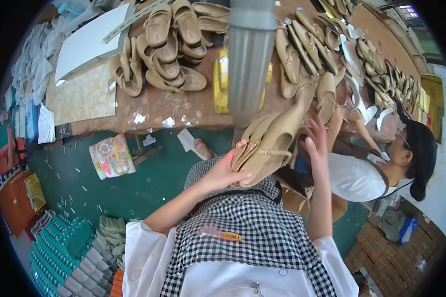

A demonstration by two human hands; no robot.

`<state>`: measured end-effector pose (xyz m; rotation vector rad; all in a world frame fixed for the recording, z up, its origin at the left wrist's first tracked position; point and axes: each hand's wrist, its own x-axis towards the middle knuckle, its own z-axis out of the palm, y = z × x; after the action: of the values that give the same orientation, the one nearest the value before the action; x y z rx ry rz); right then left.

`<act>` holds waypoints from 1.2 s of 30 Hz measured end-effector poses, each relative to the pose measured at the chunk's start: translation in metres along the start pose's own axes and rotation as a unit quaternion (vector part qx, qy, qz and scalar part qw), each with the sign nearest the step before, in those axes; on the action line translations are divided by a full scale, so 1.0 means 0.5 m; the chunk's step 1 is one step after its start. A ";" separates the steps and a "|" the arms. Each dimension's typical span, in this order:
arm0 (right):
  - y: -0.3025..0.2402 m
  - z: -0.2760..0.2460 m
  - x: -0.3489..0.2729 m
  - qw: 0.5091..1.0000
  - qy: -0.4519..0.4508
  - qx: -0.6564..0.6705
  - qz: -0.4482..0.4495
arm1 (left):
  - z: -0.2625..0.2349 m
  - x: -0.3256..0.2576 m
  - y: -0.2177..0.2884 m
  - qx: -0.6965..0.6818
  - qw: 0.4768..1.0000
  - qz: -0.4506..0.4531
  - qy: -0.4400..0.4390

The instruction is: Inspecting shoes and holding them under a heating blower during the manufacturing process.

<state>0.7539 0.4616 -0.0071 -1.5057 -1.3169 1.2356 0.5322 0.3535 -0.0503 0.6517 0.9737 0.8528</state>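
My left hand [224, 173] grips a stack of tan sandals [270, 143] from below, holding them up in front of my checked apron. My right hand [314, 141] is raised just right of the stack with fingers spread, touching or almost touching its upper side. Beyond them lies a brown worktable [153, 106] with a heap of tan sandals [166, 49] at its middle and another row of sandals [307, 54] to the right.
A grey post [250, 54] rises over a yellow object on the table. Pale tiles [84, 74] lie at the table's left. A seated person [376, 168] works at right. A printed bag [111, 156] lies on the green floor; stacked boxes [59, 252] lower left.
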 end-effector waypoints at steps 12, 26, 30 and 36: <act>0.162 0.186 -0.043 0.902 -0.136 0.271 0.309 | -0.126 -0.144 -0.002 0.149 0.967 -0.016 0.205; 0.159 0.099 -0.028 0.906 -0.071 0.328 0.257 | -0.084 -0.089 0.049 0.220 0.955 0.091 0.178; 0.139 0.056 -0.034 0.918 -0.057 0.316 0.234 | -0.064 -0.074 0.050 0.169 0.968 0.101 0.154; 0.102 0.055 -0.018 0.978 -0.121 0.111 0.132 | -0.113 -0.066 0.025 0.070 0.984 0.038 0.161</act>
<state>0.7394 0.4427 -0.0607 -1.4360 -1.1064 1.7216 0.4676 0.3375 -0.0498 0.6854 1.3163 0.9825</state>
